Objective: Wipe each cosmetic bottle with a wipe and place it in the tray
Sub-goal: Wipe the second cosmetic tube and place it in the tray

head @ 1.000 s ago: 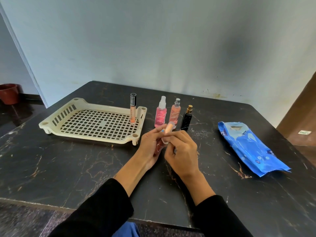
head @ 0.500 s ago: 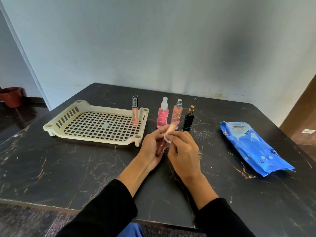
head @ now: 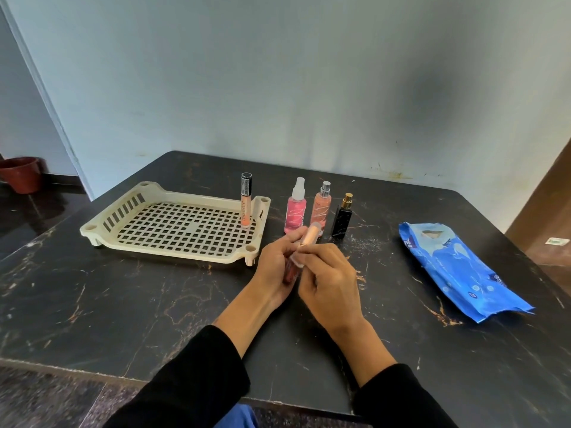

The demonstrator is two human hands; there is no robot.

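My left hand (head: 275, 264) holds a slim cosmetic tube (head: 310, 236) with a pale peach cap and a dark red body, tilted over the table. My right hand (head: 329, 279) pinches a small white wipe (head: 297, 261) against the tube's middle. A cream slotted tray (head: 129, 211) lies to the left, with one peach tube with a black cap (head: 246, 200) upright in its far right corner. Just right of the tray stand a pink spray bottle (head: 295, 211), a peach spray bottle (head: 322, 205) and a black bottle with a gold cap (head: 342, 219).
A blue pack of wipes (head: 457, 270) lies on the right of the dark marble table (head: 123, 304). The wall runs close behind the table. A red-brown pot (head: 21, 174) sits on the floor at far left.
The hands have stayed together on the tube, with the right fingers shifting slightly along it. The view has drifted a little.
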